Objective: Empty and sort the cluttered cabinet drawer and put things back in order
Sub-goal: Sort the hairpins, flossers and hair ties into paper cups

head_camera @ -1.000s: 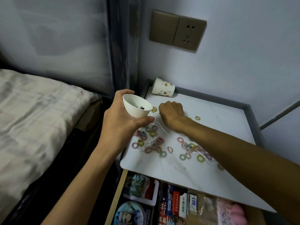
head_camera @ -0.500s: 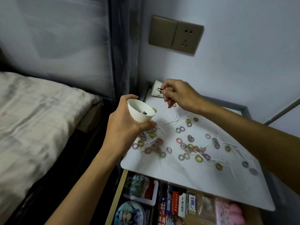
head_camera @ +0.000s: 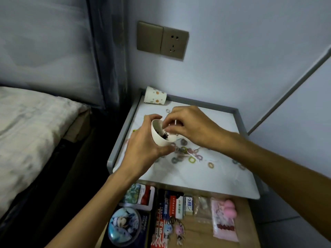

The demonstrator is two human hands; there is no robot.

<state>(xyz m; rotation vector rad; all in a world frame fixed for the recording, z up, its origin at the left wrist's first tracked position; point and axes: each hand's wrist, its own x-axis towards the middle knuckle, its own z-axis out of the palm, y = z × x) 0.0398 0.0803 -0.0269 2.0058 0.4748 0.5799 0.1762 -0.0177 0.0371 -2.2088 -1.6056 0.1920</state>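
here, cup [head_camera: 160, 141] in left hand [head_camera: 143, 149], mouth tilted rightward

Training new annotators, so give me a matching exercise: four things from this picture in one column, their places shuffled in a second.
Things
1. plain white paper cup
2. spotted white paper cup
3. round blue tin with a cartoon picture
4. beige wall socket plate

Places
A. in the open wooden drawer
B. mounted on the pale wall
C. gripped by the left hand
D. on its side at the back left corner of the white cabinet top

Pairs: 1-C, 2-D, 3-A, 4-B
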